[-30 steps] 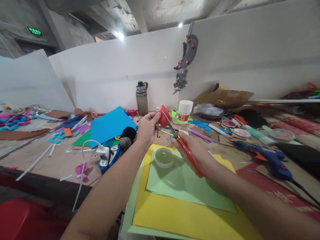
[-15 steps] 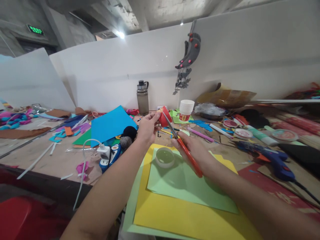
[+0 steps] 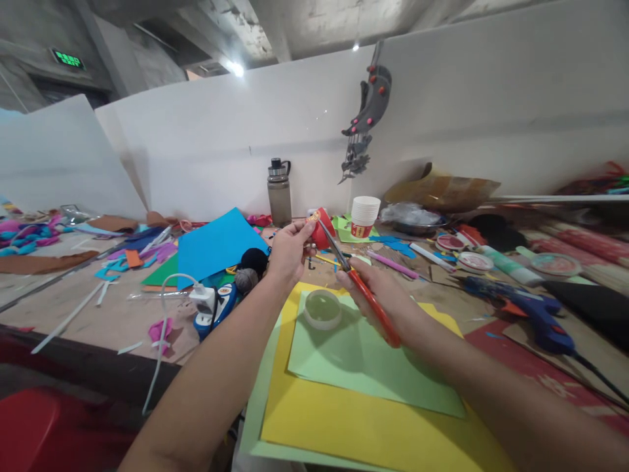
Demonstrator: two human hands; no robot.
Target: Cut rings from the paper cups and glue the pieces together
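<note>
From the head, the left hand [image 3: 289, 252] pinches a red cup [image 3: 322, 240] at its two o'clock. The right hand [image 3: 381, 295] holds red scissors [image 3: 362, 287], blades up at the cup. Below, at six o'clock, lies a ring [image 3: 322, 322].

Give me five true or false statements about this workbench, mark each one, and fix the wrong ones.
1. The right hand holds red-handled scissors. True.
2. The left hand grips the grey bottle. False: the left hand holds a red printed piece; the bottle stands upright beyond it.
3. A round ring lies on a light green sheet. True.
4. The stacked white cups are toppled on their side. False: the stack of cups stands upright.
5. The glue gun is on the person's left. False: the glue gun lies on the person's right.
</note>
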